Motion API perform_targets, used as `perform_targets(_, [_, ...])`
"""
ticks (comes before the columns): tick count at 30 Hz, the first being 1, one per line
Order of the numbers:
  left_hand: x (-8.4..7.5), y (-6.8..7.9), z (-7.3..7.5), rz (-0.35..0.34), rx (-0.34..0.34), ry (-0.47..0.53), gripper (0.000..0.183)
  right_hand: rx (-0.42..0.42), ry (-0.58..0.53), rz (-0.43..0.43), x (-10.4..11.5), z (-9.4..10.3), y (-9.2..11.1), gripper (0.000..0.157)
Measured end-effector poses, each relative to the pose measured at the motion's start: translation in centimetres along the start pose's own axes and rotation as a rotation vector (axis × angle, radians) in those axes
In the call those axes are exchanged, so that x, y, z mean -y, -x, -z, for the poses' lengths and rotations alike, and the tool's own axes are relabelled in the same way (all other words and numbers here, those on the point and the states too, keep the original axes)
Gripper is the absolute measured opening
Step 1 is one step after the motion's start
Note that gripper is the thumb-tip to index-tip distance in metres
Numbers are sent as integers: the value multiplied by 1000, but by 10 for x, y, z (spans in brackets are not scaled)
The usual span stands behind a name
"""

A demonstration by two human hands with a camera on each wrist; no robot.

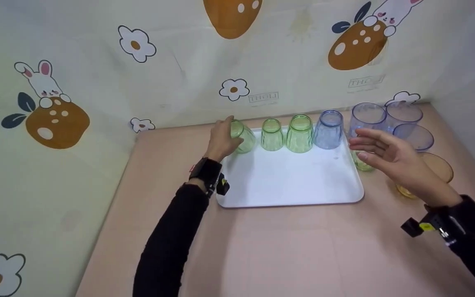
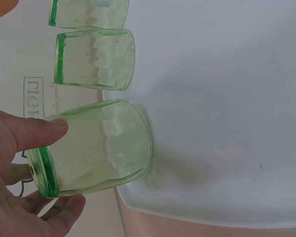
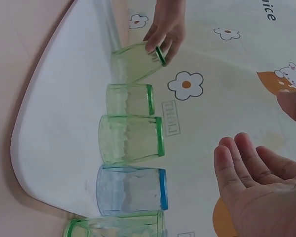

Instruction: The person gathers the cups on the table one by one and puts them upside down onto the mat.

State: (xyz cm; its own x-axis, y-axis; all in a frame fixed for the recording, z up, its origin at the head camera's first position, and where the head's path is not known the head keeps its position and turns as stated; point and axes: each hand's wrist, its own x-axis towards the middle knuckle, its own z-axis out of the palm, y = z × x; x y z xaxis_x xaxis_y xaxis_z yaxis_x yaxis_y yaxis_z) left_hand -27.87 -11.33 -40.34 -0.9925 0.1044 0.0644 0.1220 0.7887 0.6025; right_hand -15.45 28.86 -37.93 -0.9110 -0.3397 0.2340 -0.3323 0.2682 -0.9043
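Note:
My left hand (image 1: 221,140) grips a clear green glass (image 1: 245,139) by its base, thumb on one side and fingers on the other. That glass is upside down and slightly tilted, its mouth at the back left corner of the white tray (image 1: 291,181). Beside it a smaller green glass (image 1: 271,135), a larger green glass (image 1: 299,134) and a blue glass (image 1: 328,130) stand inverted in a row along the tray's back. My right hand (image 1: 398,163) hovers past the tray's right edge, fingers extended, thumb apart, holding nothing; it partly hides glasses behind it.
Right of the tray stand several mouth-up glasses: bluish-purple glasses (image 1: 368,113), a green glass (image 1: 363,165) and an amber glass (image 1: 439,167). A patterned cloth wall (image 1: 179,95) rises behind the pinkish table (image 1: 287,251).

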Motion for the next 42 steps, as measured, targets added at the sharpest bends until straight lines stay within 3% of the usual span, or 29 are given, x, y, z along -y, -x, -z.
perform_targets(27, [-8,-6,-14,2,16,-4,74,8,-42,20,-6,0,4,53])
perform_targets(42, [-4,-6,-29,-20,-48,-25,67,16,-42,16,-3,-3,5,53])
